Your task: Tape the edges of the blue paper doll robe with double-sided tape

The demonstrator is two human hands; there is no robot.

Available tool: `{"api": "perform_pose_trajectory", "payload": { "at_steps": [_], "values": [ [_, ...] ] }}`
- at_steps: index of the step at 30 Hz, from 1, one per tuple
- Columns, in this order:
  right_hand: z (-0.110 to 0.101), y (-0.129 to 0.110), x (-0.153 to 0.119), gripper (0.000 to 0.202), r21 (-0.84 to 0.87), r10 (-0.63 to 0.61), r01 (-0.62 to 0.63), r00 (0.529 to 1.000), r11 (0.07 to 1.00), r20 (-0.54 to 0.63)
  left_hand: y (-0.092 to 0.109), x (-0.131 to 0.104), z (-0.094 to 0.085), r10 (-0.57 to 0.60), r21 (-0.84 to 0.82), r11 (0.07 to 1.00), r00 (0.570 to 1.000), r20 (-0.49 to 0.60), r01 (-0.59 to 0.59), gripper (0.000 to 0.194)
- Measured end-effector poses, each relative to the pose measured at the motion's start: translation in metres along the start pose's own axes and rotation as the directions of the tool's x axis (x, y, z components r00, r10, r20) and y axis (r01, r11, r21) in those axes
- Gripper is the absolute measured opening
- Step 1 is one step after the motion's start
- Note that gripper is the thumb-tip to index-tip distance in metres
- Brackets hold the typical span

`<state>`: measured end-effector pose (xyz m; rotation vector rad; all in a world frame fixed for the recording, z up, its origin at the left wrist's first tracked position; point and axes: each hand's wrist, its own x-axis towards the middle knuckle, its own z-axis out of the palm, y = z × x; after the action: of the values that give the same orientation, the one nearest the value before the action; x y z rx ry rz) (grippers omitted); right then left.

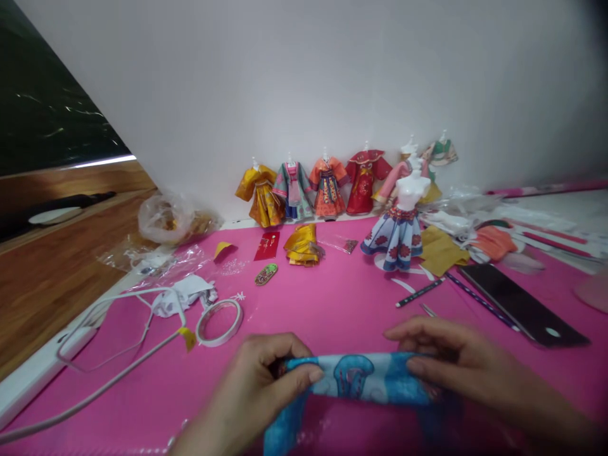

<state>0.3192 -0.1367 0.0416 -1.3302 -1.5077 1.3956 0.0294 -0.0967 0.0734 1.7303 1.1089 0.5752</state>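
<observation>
A strip of blue and white patterned fabric [354, 378] stretches between my two hands, low in front of me. My left hand [266, 377] pinches its left end between thumb and fingers, and a blue part hangs down below that hand. At the other end my right hand [451, 361] grips the cloth with the thumb on top; its fingertips are partly hidden behind the fabric. Beyond the hands stands a white dress form [412, 191] wearing a white, blue and red floral skirt [393, 237]. Two pencils [420, 292] lie near my right hand.
Several small dressed forms [327, 187] line the wall. On the pink mat [304, 304] are a tape roll [220, 343], golden folded fabric [303, 246], a red card [266, 246] and a dark phone [522, 304]. A white cable [104, 384] loops at left. Plastic bags and cloth scraps lie about.
</observation>
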Motion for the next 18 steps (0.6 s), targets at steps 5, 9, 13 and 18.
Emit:
{"api": "perform_pose_trajectory", "payload": {
  "at_steps": [5,9,13,18],
  "values": [
    [-0.001,0.022,0.021,0.044,-0.231,-0.1,0.073,0.989,0.97,-0.106,-0.012,0.019,-0.004,-0.089,0.165,0.983,0.993,0.077,0.075,0.03],
    [-0.001,0.047,0.045,0.039,-0.469,-0.16,0.065,0.973,0.881,-0.165,-0.05,0.047,-0.004,-0.094,0.287,0.953,0.995,-0.026,0.097,0.02],
    [-0.011,0.053,0.042,0.031,-0.641,-0.187,0.023,0.964,0.767,-0.189,-0.076,0.051,-0.007,-0.061,0.361,0.928,0.992,-0.108,0.096,0.024],
    [-0.016,0.05,0.03,0.029,-0.745,-0.158,0.003,0.978,0.667,-0.138,-0.082,0.043,-0.008,-0.055,0.37,0.924,0.99,-0.127,0.099,0.023]
  ]
}}
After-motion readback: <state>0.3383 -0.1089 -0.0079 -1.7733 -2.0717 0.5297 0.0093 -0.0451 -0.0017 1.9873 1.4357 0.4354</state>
